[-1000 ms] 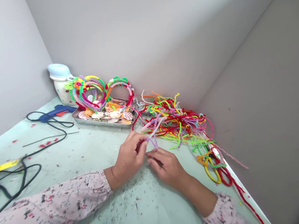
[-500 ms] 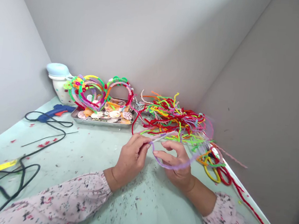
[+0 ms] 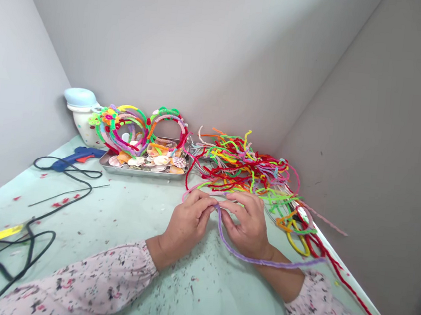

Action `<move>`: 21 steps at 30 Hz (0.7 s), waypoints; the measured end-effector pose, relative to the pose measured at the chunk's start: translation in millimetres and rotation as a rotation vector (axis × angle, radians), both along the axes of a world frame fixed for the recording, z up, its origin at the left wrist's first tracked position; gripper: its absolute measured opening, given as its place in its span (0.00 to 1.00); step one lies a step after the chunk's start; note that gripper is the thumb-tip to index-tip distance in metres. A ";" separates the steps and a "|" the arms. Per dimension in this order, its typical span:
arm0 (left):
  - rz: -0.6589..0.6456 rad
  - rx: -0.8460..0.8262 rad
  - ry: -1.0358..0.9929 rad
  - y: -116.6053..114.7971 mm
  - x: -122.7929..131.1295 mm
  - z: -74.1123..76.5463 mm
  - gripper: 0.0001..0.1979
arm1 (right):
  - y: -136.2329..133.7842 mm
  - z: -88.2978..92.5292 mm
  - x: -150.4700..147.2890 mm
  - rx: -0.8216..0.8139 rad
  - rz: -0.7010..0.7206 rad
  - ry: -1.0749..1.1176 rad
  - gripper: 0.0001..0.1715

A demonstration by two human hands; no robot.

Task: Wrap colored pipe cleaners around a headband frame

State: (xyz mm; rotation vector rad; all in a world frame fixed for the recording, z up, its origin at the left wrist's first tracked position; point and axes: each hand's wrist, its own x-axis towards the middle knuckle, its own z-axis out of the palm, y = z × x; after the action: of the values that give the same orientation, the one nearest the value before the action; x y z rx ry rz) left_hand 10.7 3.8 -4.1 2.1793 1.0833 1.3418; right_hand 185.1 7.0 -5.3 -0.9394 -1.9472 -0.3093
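Observation:
A fuzzy purple pipe cleaner (image 3: 238, 253) hangs from the meeting fingertips of both hands and curves rightward across the right wrist. My left hand (image 3: 188, 220) is closed, thumb and forefinger pinching its upper end. Close against it, my right hand (image 3: 248, 226) has its fingers bent, with forefinger and thumb tips pinching at the same spot. Behind the fingertips runs a thin pale band (image 3: 216, 194), partly covered by the hands; its kind is unclear. Just beyond my hands lies a tangled heap of colourful pipe cleaners (image 3: 239, 165).
Decorated headbands (image 3: 134, 114) stand on a metal tray (image 3: 144, 173) of seashells (image 3: 161, 160). Left of it are a white jar (image 3: 84, 119) with a blue lid and a blue glue gun (image 3: 71, 159). A black cord (image 3: 55, 206) winds along the left side. Walls enclose the table.
The purple pipe cleaner's free end has swung from a raised loop down over my right wrist. My right hand's fingers have come in to meet my left fingertips.

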 end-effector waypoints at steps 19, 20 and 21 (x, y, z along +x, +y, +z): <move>0.011 0.011 0.066 0.7 0.0 0.9 0.10 | 1.5 0.3 0.0 -0.076 0.026 -0.004 0.06; 0.012 0.014 0.067 0.6 -0.1 0.9 0.10 | 1.6 0.2 0.1 -0.080 0.027 0.000 0.06; 0.012 0.017 0.069 0.5 -0.1 0.9 0.10 | 1.6 0.0 0.2 -0.084 0.028 0.003 0.06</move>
State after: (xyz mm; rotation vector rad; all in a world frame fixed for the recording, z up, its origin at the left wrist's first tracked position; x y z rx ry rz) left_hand 10.6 4.3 -3.2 2.2494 1.1161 1.2941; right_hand 185.4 8.6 -5.4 -0.9652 -1.9821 -0.2111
